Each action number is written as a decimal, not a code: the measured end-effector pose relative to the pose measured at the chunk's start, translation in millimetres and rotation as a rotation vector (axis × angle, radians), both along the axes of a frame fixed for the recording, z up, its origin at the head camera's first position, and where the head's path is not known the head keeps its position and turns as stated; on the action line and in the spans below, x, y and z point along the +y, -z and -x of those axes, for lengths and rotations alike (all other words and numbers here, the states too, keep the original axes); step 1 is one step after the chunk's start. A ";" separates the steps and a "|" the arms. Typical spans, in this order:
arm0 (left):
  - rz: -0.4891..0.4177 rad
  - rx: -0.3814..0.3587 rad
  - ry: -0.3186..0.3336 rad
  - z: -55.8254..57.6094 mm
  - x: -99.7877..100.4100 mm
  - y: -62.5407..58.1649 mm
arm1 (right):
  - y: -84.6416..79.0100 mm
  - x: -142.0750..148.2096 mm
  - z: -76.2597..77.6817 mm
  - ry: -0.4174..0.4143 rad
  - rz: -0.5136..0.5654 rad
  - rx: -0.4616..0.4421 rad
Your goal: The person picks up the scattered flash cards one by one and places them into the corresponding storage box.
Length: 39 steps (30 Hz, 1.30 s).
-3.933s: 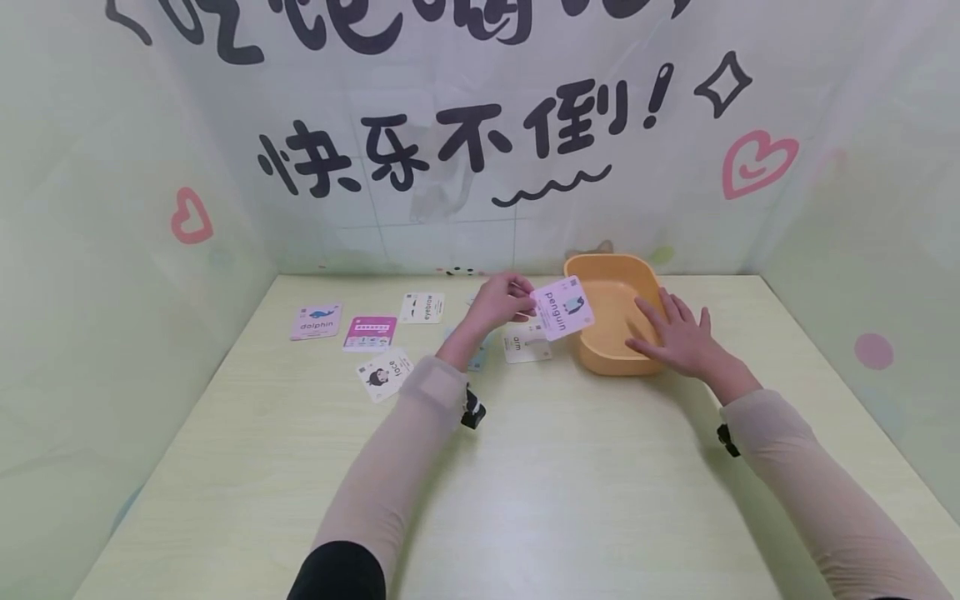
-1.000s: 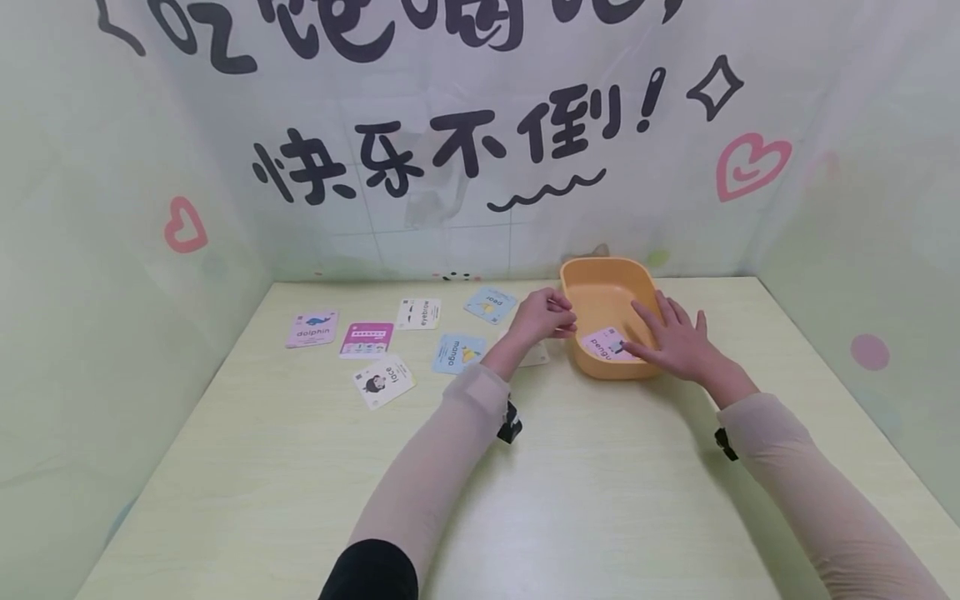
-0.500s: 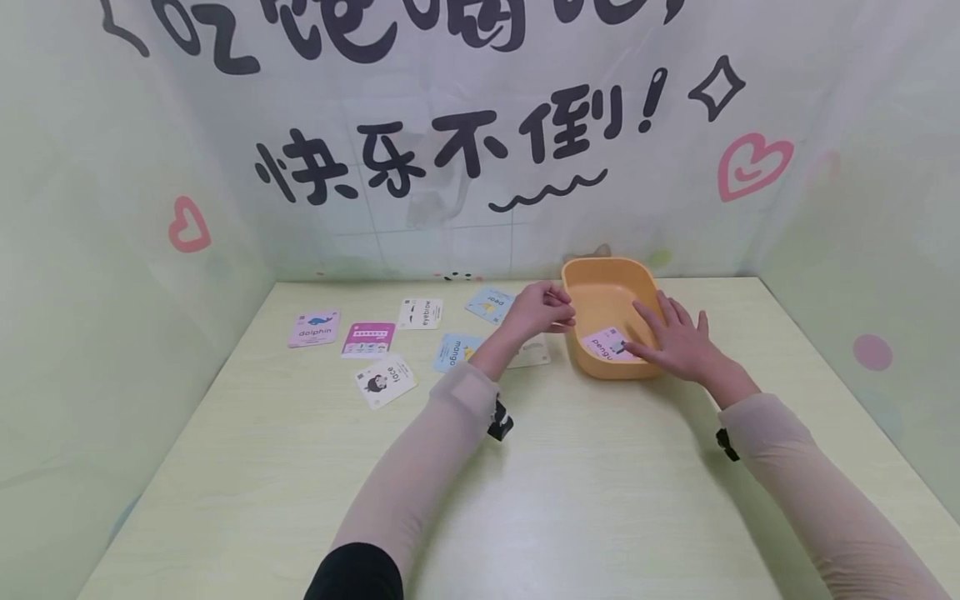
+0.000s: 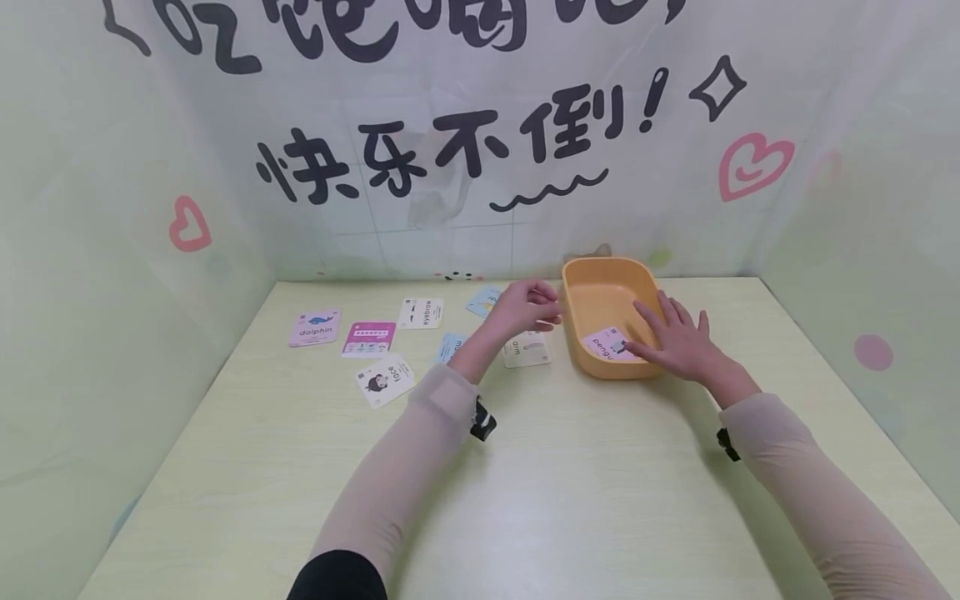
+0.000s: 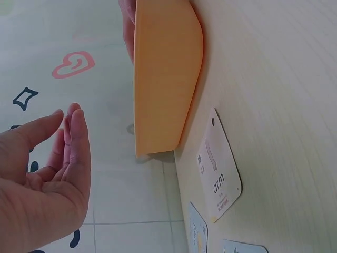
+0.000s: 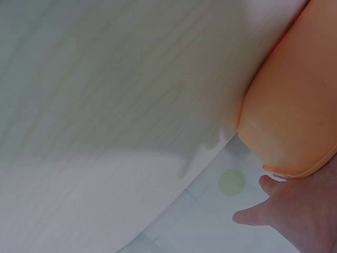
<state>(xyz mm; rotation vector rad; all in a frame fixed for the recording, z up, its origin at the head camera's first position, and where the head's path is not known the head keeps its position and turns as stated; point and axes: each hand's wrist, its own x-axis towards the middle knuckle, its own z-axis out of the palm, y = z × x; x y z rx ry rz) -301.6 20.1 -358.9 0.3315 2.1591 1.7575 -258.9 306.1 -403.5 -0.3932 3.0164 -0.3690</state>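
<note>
My left hand (image 4: 527, 307) hovers over the table just left of the orange basin (image 4: 609, 367). In the left wrist view its thumb and fingertips (image 5: 76, 110) are apart with nothing between them. Inside the basin's near end lies the purple penguin card (image 4: 606, 342), partly covered by my right thumb. My right hand (image 4: 682, 337) rests at the basin's right rim, fingers spread and straight. Below my left hand is the white arm card (image 4: 527, 352). The blue pear card (image 4: 482, 300) and the mango card (image 4: 450, 346) are partly hidden by my left arm.
Farther left on the table (image 4: 585, 483) lie the dolphin card (image 4: 314, 329), a magenta card (image 4: 368, 338), the white eyebrow card (image 4: 421, 313) and the face card (image 4: 384, 381). A printed curtain (image 4: 420, 242) hangs behind the table's back edge.
The penguin card, earlier pinched in my left hand, now lies in the basin. My left hand has let go and drawn back to the left, its fingers loosened. The right hand stays put.
</note>
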 end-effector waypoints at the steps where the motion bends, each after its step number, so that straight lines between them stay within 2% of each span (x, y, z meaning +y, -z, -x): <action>1: 0.002 0.002 0.002 -0.6 -1.9 -0.9 | -0.1 0.0 0.0 0.000 -0.001 -0.001; 7: 0.005 0.013 -0.006 -3.5 -15.4 -7.5 | -0.6 0.5 -0.2 0.000 -0.004 0.002; 14: 0.017 0.022 -0.026 -1.4 -32.2 -9.4 | 0.9 2.2 1.1 0.002 0.002 0.006; 20: 0.049 0.045 -0.027 -4.3 -47.5 -11.7 | 0.5 2.0 1.6 0.000 0.004 0.014; 39: 0.118 0.038 -0.051 -17.8 -100.3 -8.1 | 0.1 -0.1 0.9 -0.002 -0.009 0.003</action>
